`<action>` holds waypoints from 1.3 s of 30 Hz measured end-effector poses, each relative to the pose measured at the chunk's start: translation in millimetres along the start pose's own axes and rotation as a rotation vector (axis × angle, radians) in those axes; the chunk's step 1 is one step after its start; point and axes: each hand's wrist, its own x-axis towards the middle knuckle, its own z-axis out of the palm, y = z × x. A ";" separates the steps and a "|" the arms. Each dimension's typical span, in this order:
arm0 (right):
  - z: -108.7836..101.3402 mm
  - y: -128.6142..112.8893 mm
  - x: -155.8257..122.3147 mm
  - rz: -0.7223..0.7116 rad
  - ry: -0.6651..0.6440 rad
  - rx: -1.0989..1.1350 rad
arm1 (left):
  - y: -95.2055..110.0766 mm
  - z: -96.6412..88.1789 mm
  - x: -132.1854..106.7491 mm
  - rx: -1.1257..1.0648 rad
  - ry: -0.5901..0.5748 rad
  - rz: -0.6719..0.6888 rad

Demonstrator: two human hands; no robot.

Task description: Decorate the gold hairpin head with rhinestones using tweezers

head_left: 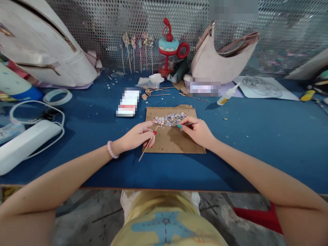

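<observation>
My left hand is closed round a thin wooden stick, which slants from the front edge of a piece of cardboard up to a pile of shiny sequin-like bits. The left fingertips are beside the pile's left end. At its right end, my right hand pinches a thin, dark, stick-like tool, whose tip is close to the bits. Too little of this tool shows to tell its exact kind. A teal spot marks the right thumb tip.
Behind the cardboard lie a phone, several loose sticks and a glue bottle. Decorated sticks stand by a red-lidded cup and a handbag. Left are a backpack, tape roll and white corded device.
</observation>
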 end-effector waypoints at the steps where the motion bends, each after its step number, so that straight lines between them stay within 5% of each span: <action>1: 0.0 0.3 -0.1 0.003 0.002 -0.001 | 0.3 0.2 0.0 0.006 0.001 0.000; 39: -2.4 -0.8 1.4 0.046 0.021 -0.053 | 1.6 1.6 1.6 0.073 -0.021 0.031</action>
